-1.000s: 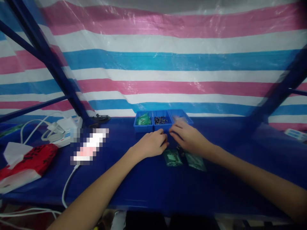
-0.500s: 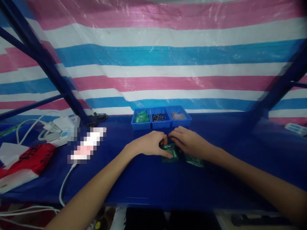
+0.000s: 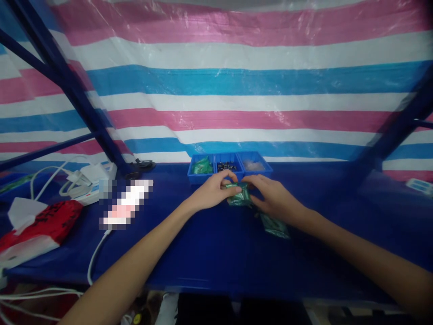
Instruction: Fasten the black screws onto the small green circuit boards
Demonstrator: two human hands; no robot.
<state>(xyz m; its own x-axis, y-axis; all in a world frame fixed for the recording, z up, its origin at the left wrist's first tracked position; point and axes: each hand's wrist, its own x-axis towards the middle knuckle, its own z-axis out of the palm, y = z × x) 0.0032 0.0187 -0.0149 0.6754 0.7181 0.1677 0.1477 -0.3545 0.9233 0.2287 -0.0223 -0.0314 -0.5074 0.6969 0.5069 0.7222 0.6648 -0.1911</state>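
Observation:
My left hand (image 3: 211, 192) and my right hand (image 3: 270, 195) meet over the blue table (image 3: 216, 253), both pinching one small green packet (image 3: 238, 195) lifted between them. A second green packet (image 3: 274, 225) lies flat on the table just below my right wrist. Right behind my hands stand three small blue bins (image 3: 230, 166): the left holds green packets, the middle holds dark small parts, the right holds pale pieces.
At the left lie a white power strip with cables (image 3: 81, 183), a blurred-out white object (image 3: 126, 205) and a red and white bag (image 3: 37, 225). Dark blue frame posts (image 3: 67, 90) rise at both sides. A striped tarp (image 3: 237, 90) closes the back.
Both hands came down onto the left green packet on the table and picked it up. It is now held off the surface, nearer the bins.

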